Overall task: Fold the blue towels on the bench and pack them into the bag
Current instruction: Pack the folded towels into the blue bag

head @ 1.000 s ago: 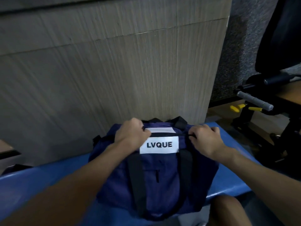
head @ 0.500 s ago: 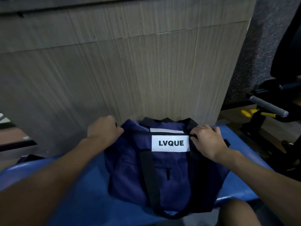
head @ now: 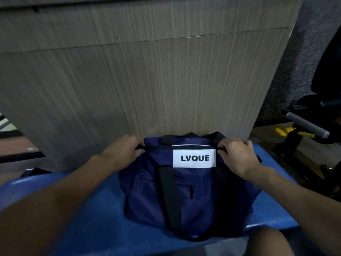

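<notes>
The left hand (head: 124,151) and right hand (head: 237,157) are pinching the bag's (head: 195,196) top edge at opposite ends, risking a snagged zip if they pull unevenly.

Both bare forearms (head: 64,200) reach in from the lower corners toward mid-frame. The left grip (head: 123,152) is curled, knuckles up, pinching the bag (head: 184,200) at its top edge. The right grip (head: 238,156) seems to pinch likewise, fingertips hidden.

Wood-grain wall panel (head: 147,80) ahead; black exercise machine (head: 304,106) right, grey padded bar (head: 307,124), yellow grips (head: 305,134).
</notes>
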Available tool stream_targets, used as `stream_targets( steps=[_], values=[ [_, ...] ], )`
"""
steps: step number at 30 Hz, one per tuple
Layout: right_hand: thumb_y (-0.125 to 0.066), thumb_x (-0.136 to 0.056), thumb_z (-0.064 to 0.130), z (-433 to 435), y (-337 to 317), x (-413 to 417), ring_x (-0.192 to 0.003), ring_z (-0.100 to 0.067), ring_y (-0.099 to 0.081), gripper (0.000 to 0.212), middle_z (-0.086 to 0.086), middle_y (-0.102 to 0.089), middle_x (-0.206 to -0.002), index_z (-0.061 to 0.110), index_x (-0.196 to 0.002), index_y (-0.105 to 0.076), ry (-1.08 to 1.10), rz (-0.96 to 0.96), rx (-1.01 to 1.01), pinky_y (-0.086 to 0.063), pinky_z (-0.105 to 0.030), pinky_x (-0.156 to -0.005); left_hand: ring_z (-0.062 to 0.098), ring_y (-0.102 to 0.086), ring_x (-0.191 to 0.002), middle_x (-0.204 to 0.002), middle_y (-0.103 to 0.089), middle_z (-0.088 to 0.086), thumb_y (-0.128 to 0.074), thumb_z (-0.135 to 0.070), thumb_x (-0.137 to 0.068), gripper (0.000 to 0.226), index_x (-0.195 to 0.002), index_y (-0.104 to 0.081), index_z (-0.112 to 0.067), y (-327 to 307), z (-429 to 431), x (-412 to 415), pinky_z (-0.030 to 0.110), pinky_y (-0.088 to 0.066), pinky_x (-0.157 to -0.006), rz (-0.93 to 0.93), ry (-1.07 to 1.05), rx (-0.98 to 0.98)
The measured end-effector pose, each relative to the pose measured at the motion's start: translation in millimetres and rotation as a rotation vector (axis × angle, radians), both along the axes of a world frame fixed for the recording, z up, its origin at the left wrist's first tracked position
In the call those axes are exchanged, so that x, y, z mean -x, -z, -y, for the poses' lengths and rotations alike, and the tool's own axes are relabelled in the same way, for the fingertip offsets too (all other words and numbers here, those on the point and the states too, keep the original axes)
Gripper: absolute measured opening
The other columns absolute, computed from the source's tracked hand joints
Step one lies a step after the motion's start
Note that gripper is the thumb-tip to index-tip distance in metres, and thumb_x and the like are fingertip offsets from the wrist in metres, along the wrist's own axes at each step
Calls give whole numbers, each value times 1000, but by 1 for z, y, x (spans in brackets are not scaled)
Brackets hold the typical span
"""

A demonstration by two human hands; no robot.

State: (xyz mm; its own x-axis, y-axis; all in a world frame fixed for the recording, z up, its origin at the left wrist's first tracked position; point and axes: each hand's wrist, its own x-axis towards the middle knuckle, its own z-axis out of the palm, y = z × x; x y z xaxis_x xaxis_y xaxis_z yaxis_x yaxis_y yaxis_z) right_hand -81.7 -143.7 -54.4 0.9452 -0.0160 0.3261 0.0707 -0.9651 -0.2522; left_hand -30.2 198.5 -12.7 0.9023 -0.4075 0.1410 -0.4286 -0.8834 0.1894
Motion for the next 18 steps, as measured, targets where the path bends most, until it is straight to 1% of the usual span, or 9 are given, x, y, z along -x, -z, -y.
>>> stream_targets(
  steps=[3, 5, 8, 10, 12, 16, 18],
  values=[
    [-50, -98, 23, -8, -22, -7, -102, -21, -54, 15, 1, -62, -108, 19, -106, -62, -15, 72, -25, -24, -34, -81, 18, -59, -92, -105, -65, 5, -60, -18, -96, 16, -106, -69, -11, -13, -6, -3, 27, -43, -78, 95, -6, 34],
    [-49, -98, 20, -18, -42, -14, -101, -25, -55, 15, -3, -61, -108, 15, -105, -62, -25, 145, -69, -28, -37, -84, 24, -60, -95, -105, -65, 10, -59, -17, -96, 18, -107, -69, -7, -25, -14, -8, 30, -45, -81, 138, -40, 63],
    [-48, -99, 18, -34, -64, -25, -96, -30, -56, 15, -7, -59, -105, 10, -102, -60, -45, 202, -91, -32, -40, -86, 23, -59, -95, -108, -65, 13, -61, -15, -95, 19, -108, -70, -4, -40, -29, -12, 28, -44, -82, 184, -82, 123],
    [-48, -98, 17, -44, -72, -32, -92, -29, -56, 14, -3, -55, -98, 9, -99, -59, -63, 223, -105, -31, -37, -83, 17, -55, -93, -108, -65, 10, -60, -16, -96, 20, -110, -69, -5, -47, -39, -11, 25, -40, -81, 212, -104, 160],
    [-48, -98, 17, -55, -76, -38, -91, -27, -56, 13, 2, -49, -94, 10, -98, -59, -84, 229, -112, -29, -35, -82, 16, -55, -93, -108, -65, 9, -59, -16, -97, 20, -111, -68, -5, -53, -49, -11, 24, -39, -81, 223, -138, 177],
    [-48, -98, 17, -81, -77, -46, -89, -25, -55, 11, -1, -56, -101, 14, -98, -58, -110, 268, -129, -24, -32, -80, 17, -56, -89, -108, -69, 11, -58, -16, -97, 21, -112, -68, -6, -57, -74, -10, 25, -41, -78, 254, -213, 180],
    [-47, -98, 18, -93, -70, -46, -89, -24, -55, 10, -1, -56, -103, 16, -98, -57, -118, 273, -134, -21, -32, -79, 20, -58, -90, -106, -68, 11, -59, -15, -96, 20, -111, -68, -5, -51, -86, -5, 27, -41, -78, 290, -240, 171]
  ],
)
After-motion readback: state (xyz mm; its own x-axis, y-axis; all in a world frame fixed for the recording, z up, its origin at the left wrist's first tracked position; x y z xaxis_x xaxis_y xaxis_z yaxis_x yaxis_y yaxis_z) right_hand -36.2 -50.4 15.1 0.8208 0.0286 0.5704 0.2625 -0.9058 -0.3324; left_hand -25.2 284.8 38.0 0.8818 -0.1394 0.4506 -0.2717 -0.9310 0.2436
